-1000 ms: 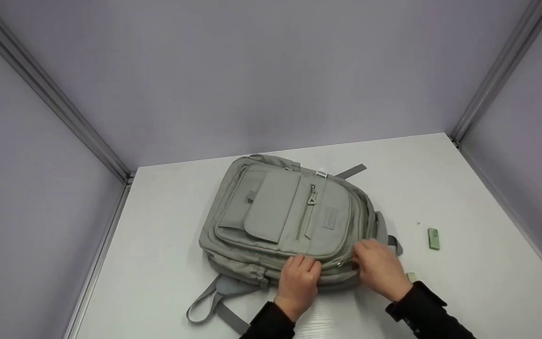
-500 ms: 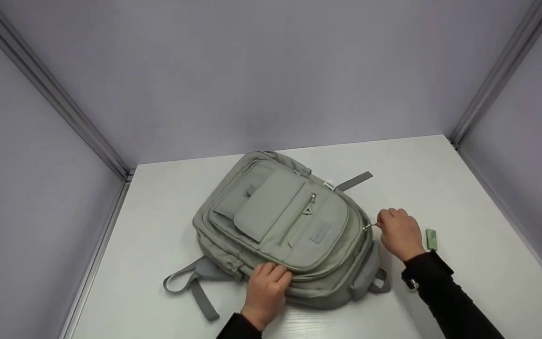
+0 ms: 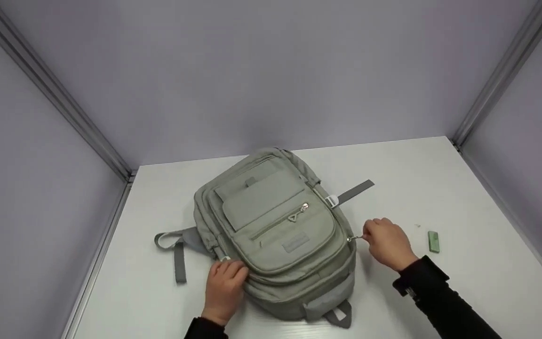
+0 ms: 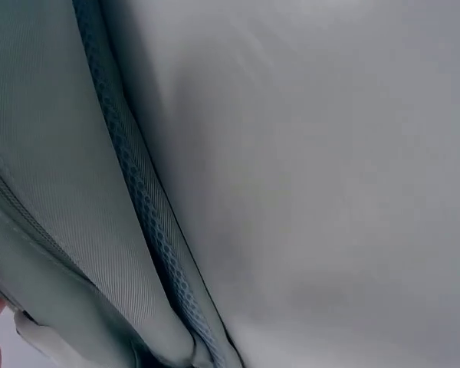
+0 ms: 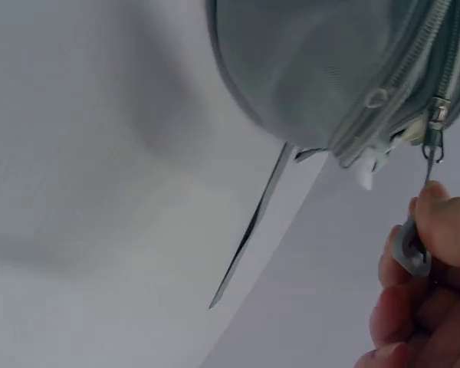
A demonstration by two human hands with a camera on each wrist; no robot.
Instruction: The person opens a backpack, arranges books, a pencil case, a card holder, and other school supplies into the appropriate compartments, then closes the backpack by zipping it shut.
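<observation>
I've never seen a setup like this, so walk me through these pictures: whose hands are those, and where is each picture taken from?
There's no machine here, just a person in dark sleeves working with bare hands. The wide picture comes from a camera on their head, looking forward and down. The other two come from wrist cameras: the left one shows mostly fabric with fingertips at the edge, the right one a close-up of fingers.

On the white table lie a grey-green backpack and a small green block. The left hand holds the backpack's edge. The right hand has a zipper pull in its grip, pinched with the thumb.
</observation>
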